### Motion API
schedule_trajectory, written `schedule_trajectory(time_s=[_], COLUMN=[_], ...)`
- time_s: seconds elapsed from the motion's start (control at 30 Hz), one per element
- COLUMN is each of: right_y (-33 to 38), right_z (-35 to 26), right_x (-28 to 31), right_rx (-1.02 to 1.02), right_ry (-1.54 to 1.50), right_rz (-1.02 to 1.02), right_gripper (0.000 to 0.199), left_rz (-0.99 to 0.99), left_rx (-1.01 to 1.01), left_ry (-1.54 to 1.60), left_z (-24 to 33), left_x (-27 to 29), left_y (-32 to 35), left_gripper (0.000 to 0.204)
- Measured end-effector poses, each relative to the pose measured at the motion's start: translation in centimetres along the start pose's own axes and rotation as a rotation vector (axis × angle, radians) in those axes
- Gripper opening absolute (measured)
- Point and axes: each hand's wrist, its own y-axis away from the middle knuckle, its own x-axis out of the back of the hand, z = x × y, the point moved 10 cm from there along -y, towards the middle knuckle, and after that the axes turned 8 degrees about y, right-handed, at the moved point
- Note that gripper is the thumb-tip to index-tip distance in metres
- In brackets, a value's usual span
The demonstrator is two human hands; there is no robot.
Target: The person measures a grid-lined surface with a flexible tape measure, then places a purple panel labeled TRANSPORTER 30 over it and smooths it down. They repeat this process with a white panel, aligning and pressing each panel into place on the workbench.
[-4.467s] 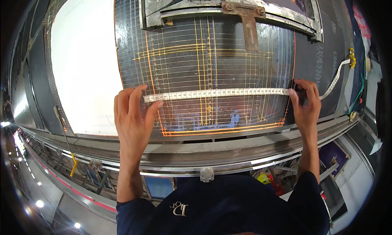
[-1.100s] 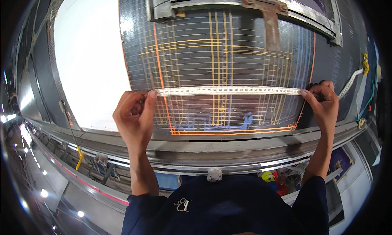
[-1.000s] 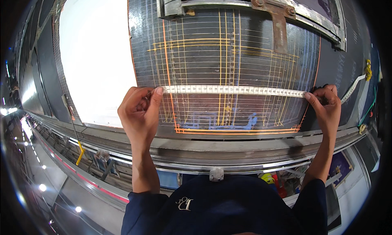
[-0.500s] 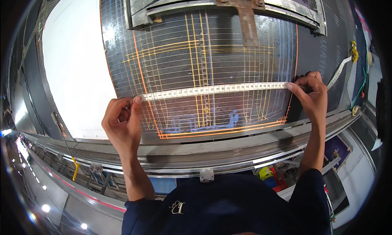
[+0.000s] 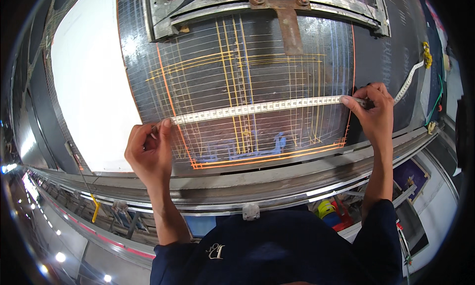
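Note:
A white flexible tape measure (image 5: 257, 108) with dark markings is stretched straight across a dark board (image 5: 274, 79) covered in yellow, blue, white and orange lines. My left hand (image 5: 152, 149) pinches the tape near the left orange line, thumb against curled fingers. At the right orange line my right hand (image 5: 373, 107) pinches it too, slightly farther from my body than the left. Beyond my right fingers, the loose tape runs over the dark surface to a yellow bundle (image 5: 426, 57). What my curled left fingers cover is hidden.
A metal frame (image 5: 208, 12) with a rusty T-shaped bracket (image 5: 291, 32) lies across the board's far part. A white sheet (image 5: 89, 87) is to the left. Metal rails (image 5: 277, 172) run along the near edge. Below right is a yellow and red object (image 5: 328, 211).
The view has tilted and shifted slightly. Both hands keep their pinch on the tape measure, which stays stretched in nearly the same place across the board.

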Motion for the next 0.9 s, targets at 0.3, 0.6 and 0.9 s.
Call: schedule_trajectory(time_s=[0.3, 0.6, 0.9], right_y=[3.8, 8.2, 4.8], right_z=[-6.3, -14.6, -5.0], right_x=[2.4, -7.4, -4.1], right_rx=[0.283, 0.752, 0.45], right_ry=[0.451, 0.316, 0.582], right_rz=[0.409, 0.068, 0.004], right_gripper=[0.055, 0.058, 0.067], left_rz=[0.078, -0.45, -0.508], left_rx=[0.026, -0.695, -0.446], left_ry=[0.046, -0.353, -0.004], left_z=[0.7, 11.0, 10.7], left_x=[0.9, -10.6, -8.2], left_y=[0.6, 7.6, 4.0], left_gripper=[0.03, 0.052, 0.052])
